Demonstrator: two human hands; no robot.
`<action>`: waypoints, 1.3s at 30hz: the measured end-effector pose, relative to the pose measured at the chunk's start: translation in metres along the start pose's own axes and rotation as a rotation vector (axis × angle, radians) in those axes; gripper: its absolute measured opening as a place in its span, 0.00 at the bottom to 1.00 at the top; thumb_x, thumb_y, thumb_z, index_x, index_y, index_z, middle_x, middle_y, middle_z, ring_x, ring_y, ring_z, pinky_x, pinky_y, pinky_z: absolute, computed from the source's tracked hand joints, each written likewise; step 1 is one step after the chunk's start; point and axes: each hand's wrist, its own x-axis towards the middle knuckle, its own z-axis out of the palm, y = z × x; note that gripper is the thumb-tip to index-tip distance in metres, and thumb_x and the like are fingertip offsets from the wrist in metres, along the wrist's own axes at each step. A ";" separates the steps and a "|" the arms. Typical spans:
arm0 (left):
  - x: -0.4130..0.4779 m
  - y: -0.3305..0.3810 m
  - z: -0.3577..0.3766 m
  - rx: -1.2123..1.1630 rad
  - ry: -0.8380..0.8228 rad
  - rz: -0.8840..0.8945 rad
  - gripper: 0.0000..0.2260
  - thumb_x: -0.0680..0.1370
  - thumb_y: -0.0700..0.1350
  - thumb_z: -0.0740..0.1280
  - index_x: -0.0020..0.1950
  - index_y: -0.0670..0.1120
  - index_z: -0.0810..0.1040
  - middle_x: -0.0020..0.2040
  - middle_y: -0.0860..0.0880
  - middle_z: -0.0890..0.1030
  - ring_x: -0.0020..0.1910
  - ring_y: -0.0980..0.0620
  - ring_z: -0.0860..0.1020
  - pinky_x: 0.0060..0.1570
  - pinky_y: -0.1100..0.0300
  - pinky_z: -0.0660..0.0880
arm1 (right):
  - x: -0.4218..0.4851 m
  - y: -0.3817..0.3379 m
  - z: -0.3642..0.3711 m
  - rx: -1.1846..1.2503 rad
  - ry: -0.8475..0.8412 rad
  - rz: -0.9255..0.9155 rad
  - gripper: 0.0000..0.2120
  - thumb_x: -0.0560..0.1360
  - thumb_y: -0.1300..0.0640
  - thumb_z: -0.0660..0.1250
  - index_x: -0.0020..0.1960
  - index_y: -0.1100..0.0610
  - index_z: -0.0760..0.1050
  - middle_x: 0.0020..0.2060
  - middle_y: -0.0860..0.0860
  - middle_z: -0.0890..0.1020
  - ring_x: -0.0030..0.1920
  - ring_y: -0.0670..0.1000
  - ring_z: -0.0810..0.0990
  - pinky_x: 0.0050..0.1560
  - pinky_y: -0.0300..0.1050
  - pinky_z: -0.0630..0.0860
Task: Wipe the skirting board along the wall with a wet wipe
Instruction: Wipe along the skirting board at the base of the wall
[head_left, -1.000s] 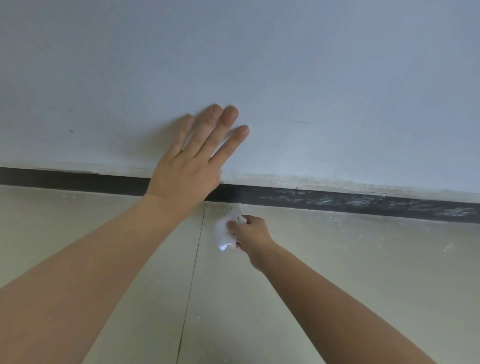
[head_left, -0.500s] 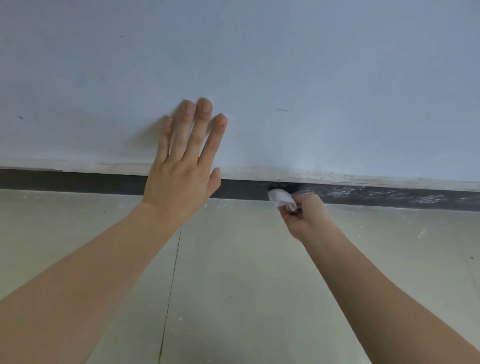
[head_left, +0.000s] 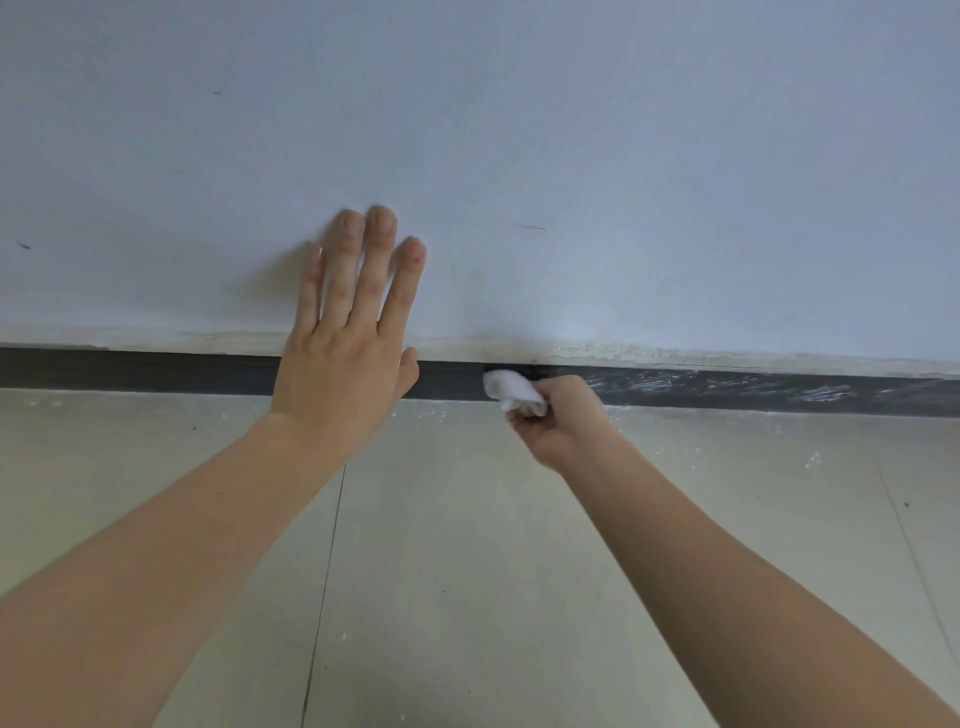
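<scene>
A dark skirting board runs along the foot of the pale wall. Its stretch to the right carries white dusty smears; left of the wipe it looks clean. My right hand grips a bunched white wet wipe and presses it against the board near the middle. My left hand lies flat on the wall with straight fingers, its palm covering part of the board.
Pale floor tiles reach up to the board, with a dark grout line running toward me. White specks of dust lie on the floor near the board at the right.
My right hand lifted the wipe from the floor onto the skirting board. The view has shifted a little, and my left hand's fingers now point more upright.
</scene>
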 end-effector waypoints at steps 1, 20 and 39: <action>0.000 0.001 0.001 -0.009 0.000 -0.005 0.45 0.73 0.47 0.69 0.77 0.41 0.40 0.75 0.38 0.42 0.74 0.37 0.42 0.74 0.45 0.40 | -0.003 -0.011 -0.012 0.044 0.015 -0.010 0.10 0.74 0.75 0.51 0.46 0.68 0.70 0.32 0.55 0.72 0.18 0.48 0.71 0.22 0.35 0.74; -0.005 -0.012 0.013 0.072 0.051 0.076 0.43 0.74 0.34 0.67 0.79 0.44 0.41 0.75 0.41 0.30 0.75 0.40 0.32 0.74 0.44 0.41 | 0.005 -0.020 -0.023 0.042 0.076 -0.012 0.12 0.73 0.73 0.48 0.40 0.64 0.67 0.29 0.55 0.65 0.13 0.47 0.64 0.18 0.32 0.68; -0.004 -0.013 0.028 0.107 0.107 0.083 0.42 0.78 0.41 0.67 0.78 0.43 0.37 0.72 0.40 0.26 0.72 0.40 0.27 0.73 0.45 0.36 | 0.029 0.106 0.056 -0.227 -0.155 0.074 0.18 0.75 0.74 0.53 0.65 0.74 0.66 0.65 0.69 0.71 0.66 0.65 0.71 0.66 0.57 0.71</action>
